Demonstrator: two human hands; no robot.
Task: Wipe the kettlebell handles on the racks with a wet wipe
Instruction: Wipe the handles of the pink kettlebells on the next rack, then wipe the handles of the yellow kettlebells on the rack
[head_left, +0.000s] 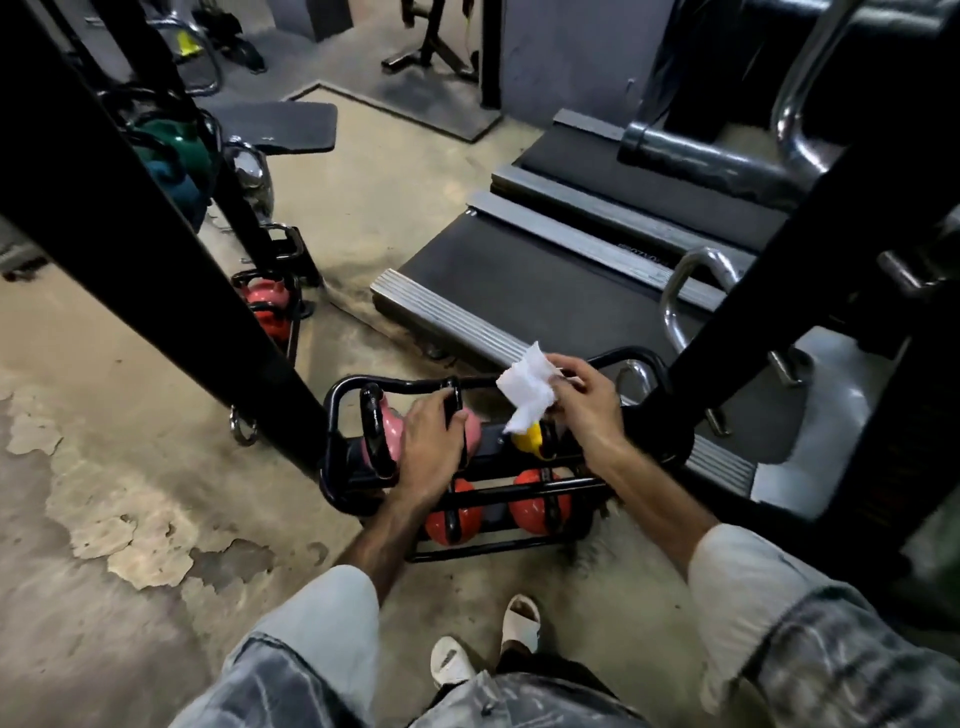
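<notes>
Left hand (434, 441) grips pink kettlebell (387, 434); right hand (584, 402) pinches wet wipe (527, 392).

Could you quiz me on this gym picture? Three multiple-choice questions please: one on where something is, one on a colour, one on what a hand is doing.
1. Where is the wipe?
A. on the floor
B. in the right hand, above the rack
C. draped over the treadmill

2. What colour is the kettlebell under the left hand?
A. pink
B. blue
C. white

3. What is the left hand doing?
A. hanging free
B. pointing at the floor
C. gripping a kettlebell handle

Answers:
1 B: the right hand pinches the white wipe over the rack.
2 A: the kettlebell beside the left hand is pink.
3 C: its fingers curl round the black handle on the top row.
</notes>
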